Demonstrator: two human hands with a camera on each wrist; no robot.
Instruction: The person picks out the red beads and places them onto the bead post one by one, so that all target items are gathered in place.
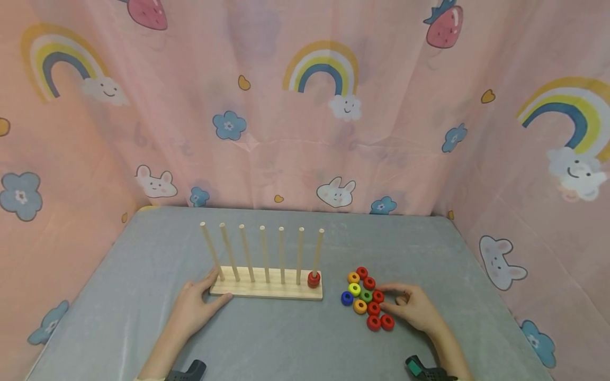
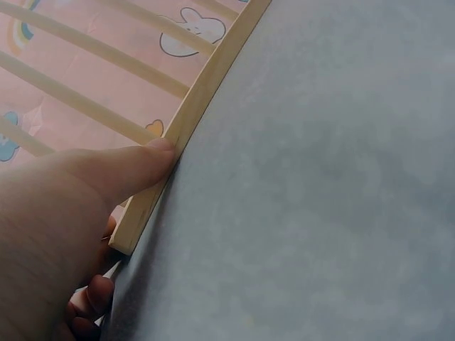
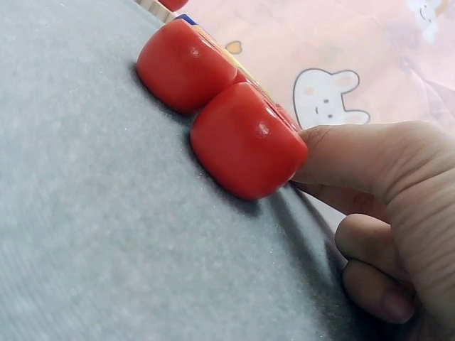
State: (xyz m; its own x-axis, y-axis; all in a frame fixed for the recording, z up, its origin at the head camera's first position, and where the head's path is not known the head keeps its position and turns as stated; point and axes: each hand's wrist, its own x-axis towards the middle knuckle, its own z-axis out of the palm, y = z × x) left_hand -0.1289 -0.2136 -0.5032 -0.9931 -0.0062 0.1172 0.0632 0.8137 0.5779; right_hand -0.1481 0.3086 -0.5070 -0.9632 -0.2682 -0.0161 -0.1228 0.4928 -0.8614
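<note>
The right hand (image 1: 413, 307) straddles a glossy red ring (image 1: 378, 299), pinch unclear from here, rightward of the pale wooden peg rack (image 1: 267, 290) the left hand (image 1: 193, 306) grips.

7 rnd wood pegs (image 1: 265, 254) | 1 rect. wood base (image 1: 267, 290) | now 6 loose red rings (image 1: 374, 327)! | 2 orange rings (image 1: 359, 311) | 1 yel ring (image 1: 354, 293) | 1 grn ring (image 1: 365, 300) | 1 blu ring (image 1: 347, 303) | stacked reds (image 1: 313, 283): ct unclear | 2 hands (image 1: 193, 306)

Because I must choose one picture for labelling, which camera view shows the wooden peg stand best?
The head view: the wooden peg stand shows nearly whole, with all seven pegs. Left wrist shows part of its base and some pegs; right wrist, apparently only a small piece.
</note>
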